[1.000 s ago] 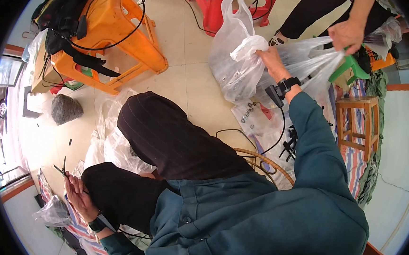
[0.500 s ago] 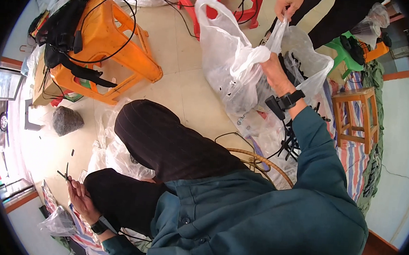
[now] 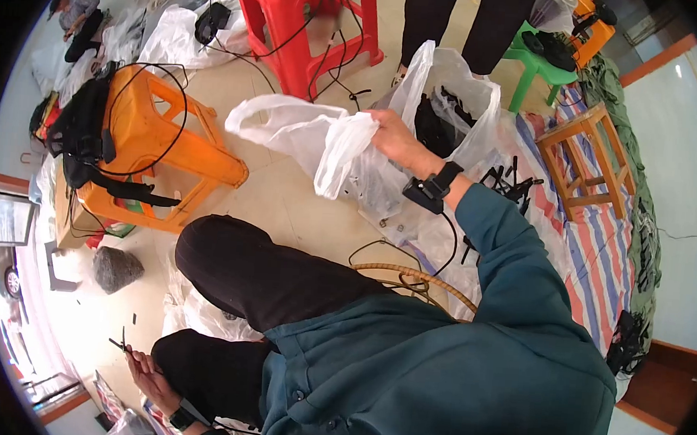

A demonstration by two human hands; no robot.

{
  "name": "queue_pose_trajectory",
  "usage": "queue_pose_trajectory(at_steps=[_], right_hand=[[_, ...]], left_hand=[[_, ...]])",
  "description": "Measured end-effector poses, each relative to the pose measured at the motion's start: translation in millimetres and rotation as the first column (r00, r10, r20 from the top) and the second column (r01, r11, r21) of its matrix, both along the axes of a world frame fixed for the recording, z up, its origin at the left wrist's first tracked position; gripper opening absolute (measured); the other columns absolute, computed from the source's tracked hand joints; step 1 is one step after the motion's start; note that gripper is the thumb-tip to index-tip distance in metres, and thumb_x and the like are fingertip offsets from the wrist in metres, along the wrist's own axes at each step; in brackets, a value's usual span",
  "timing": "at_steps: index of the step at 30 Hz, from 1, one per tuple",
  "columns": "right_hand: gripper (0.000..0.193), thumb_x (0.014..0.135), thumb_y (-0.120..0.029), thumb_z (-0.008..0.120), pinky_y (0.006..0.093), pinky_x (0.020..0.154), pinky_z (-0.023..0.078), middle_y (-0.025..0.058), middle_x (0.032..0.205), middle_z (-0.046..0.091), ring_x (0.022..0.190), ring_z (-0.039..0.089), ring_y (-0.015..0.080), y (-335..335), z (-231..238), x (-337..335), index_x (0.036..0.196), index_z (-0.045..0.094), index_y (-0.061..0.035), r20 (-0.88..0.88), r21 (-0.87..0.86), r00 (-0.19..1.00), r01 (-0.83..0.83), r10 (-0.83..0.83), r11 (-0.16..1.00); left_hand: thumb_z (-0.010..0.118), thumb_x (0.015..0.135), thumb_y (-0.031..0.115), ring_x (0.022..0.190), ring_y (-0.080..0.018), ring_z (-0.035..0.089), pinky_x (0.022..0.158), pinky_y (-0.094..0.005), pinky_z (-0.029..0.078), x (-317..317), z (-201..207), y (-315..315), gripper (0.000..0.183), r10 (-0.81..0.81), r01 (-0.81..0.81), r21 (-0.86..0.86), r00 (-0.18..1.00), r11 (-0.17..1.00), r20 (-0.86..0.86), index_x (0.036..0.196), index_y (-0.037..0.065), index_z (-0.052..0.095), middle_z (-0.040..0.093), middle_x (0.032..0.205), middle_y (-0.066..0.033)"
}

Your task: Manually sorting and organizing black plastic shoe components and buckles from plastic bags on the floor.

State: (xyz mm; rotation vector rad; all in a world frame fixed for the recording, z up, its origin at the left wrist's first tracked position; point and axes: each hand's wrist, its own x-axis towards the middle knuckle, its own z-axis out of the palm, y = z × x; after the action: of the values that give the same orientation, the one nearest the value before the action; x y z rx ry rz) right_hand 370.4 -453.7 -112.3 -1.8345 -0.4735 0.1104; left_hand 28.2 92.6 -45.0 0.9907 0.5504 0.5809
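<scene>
My right hand (image 3: 400, 146) grips the rim of a white translucent plastic bag (image 3: 345, 157), and one of its handles flops out to the left. Inside the bag's open far side lie several black pieces (image 3: 443, 119) whose kind I cannot make out. Down at the lower left, beside my knee, my left hand (image 3: 151, 377) pinches a thin, black, branching piece (image 3: 122, 344) with its fingertips. More thin black pieces (image 3: 514, 183) lie in a loose heap on clear plastic, just right of my right wrist.
An orange stool (image 3: 141, 122) bearing a black strapped bag stands at left, a red stool (image 3: 298, 20) with cables at the back. To the right are a wooden stool (image 3: 587, 161) and a green stool (image 3: 541, 69). A person's dark-trousered legs (image 3: 467, 24) stand beyond the bag.
The other person's hand has let go of the bag and left the view. My right hand keeps hold as the bag's handle side sinks left. The view has shifted; my left hand still pinches its piece.
</scene>
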Motion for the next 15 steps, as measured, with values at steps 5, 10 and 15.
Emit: queue_pose_trajectory(at_steps=[5,10,15], right_hand=[[0.018,0.078,-0.002,0.049,0.0240,0.071,0.044,0.0021,0.083,0.062,0.077,0.055,0.0082,-8,4,0,0.091,0.061,0.0007,-0.209,0.278,0.978,0.083,-0.025,0.957],[0.021,0.078,-0.003,0.052,0.0248,0.071,0.045,0.0048,0.090,0.062,0.079,0.058,0.0117,-23,6,8,0.097,0.058,0.0031,-0.347,0.429,0.937,0.196,-0.039,0.882],[0.019,0.076,-0.003,0.052,0.0245,0.065,0.043,0.0034,0.084,0.060,0.074,0.054,0.0094,2,7,6,0.092,0.059,0.0044,-0.352,0.505,0.935,0.227,-0.041,0.833]], left_hand=[[0.044,0.092,0.016,0.047,-0.0051,0.031,0.042,-0.0183,0.027,7,-3,-3,0.022,-0.046,0.046,-0.004,0.999,0.999,0.004,0.103,-0.003,0.049,0.046,0.067,-0.0015],[0.045,0.091,0.017,0.048,-0.0056,0.031,0.041,-0.0184,0.026,17,-5,-6,0.025,-0.055,0.056,-0.062,0.998,0.997,0.020,0.106,-0.003,0.048,0.050,0.069,-0.0027],[0.046,0.091,0.017,0.047,-0.0052,0.031,0.041,-0.0180,0.025,21,-5,-5,0.024,-0.010,0.011,-0.028,1.000,1.000,0.016,0.105,-0.003,0.050,0.050,0.068,-0.0023]])
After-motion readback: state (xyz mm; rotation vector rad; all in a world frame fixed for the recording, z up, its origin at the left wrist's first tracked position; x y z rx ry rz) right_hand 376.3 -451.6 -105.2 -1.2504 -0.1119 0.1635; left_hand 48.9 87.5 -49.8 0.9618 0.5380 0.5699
